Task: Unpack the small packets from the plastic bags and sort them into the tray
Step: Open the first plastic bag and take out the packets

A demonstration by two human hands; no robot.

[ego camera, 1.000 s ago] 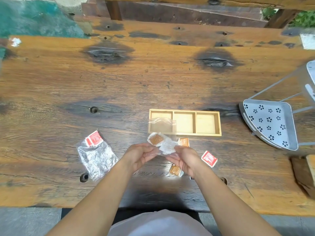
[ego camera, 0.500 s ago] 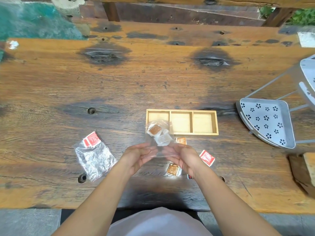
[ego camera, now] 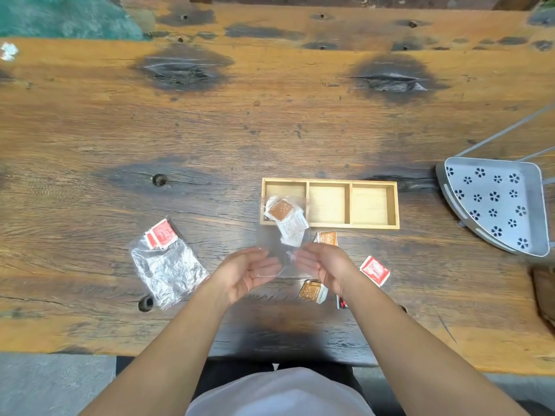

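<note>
Small packets, one brown and a few white, sit inside a clear plastic bag [ego camera: 282,235] held up over the left compartment of a pale wooden three-compartment tray [ego camera: 330,183] on a dark-knotted wooden table [ego camera: 270,115]. Just in front of the tray, the left hand [ego camera: 250,273] and right hand [ego camera: 324,265] each pinch the bag's near edge, palms facing each other. Left of the tray lies a crumpled clear bag [ego camera: 168,268] with red packets [ego camera: 160,234]; right of the tray stands a grey perforated metal rack [ego camera: 495,205].

Clear bag [ego camera: 282,232] of packets (brown, white) between both hands, before wooden tray [ego camera: 330,226].
</note>
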